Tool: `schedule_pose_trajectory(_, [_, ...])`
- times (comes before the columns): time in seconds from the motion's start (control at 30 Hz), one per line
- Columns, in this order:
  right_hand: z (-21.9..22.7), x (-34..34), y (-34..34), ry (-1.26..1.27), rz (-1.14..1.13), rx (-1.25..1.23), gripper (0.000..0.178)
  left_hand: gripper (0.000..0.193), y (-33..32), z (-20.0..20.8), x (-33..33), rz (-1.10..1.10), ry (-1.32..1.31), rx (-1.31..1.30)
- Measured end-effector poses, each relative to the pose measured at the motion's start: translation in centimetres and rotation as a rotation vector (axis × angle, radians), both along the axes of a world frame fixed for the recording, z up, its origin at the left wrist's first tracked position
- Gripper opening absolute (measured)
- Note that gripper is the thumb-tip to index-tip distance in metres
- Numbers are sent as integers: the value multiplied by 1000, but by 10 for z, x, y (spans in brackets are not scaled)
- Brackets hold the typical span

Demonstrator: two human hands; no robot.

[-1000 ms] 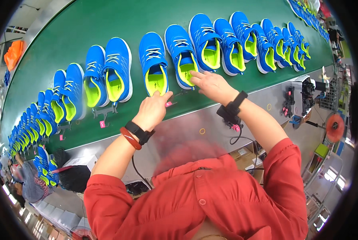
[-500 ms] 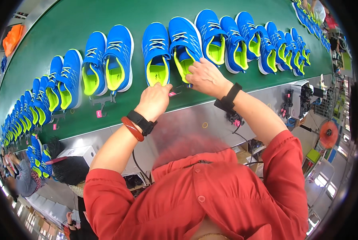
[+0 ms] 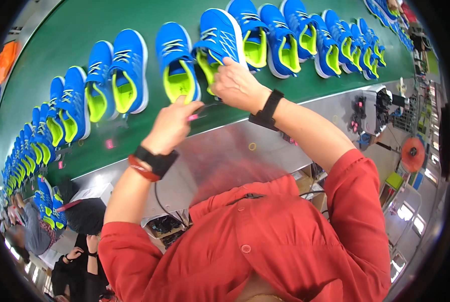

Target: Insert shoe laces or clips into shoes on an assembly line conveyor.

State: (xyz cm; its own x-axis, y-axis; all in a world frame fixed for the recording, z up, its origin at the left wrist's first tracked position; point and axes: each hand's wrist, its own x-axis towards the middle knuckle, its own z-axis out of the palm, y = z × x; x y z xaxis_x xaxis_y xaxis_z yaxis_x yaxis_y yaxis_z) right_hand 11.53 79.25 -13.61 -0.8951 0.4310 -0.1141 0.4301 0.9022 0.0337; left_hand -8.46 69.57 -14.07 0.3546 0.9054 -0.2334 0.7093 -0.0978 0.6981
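A pair of blue sneakers with lime-green linings lies in front of me on the green table (image 3: 149, 118), toes pointing away. At the heel of the left sneaker (image 3: 172, 48), my left hand (image 3: 169, 126) is closed, its thumb and finger pinching a dark plastic shoe hanger (image 3: 207, 107) with a pink tag. Most of the hanger is hidden by my hands. My right hand (image 3: 239, 86) grips the heel collar of the right sneaker (image 3: 224, 38), which leans over so that its patterned outer side shows.
Matching pairs of sneakers stand in rows to the left (image 3: 127, 65) and right (image 3: 285, 45). A metal table edge (image 3: 225, 136) runs before me. An orange bag (image 3: 6, 60) lies far left; a red fan (image 3: 412, 153) stands at right. Other people work at lower left.
The view has shifted, so the shoes appear farther left. The right sneaker has tilted and shows more of its side. Both hands stay at the heels.
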Motion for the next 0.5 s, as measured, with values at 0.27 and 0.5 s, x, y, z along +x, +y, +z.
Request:
schedule_pose_trajectory(0.27, [62, 31, 5, 543, -495, -748, 35, 69, -22, 19, 13, 174, 157, -36])
schedule_pose_trajectory(0.5, [211, 103, 78, 787, -617, -873, 18, 21, -59, 74, 122, -207, -528, -436])
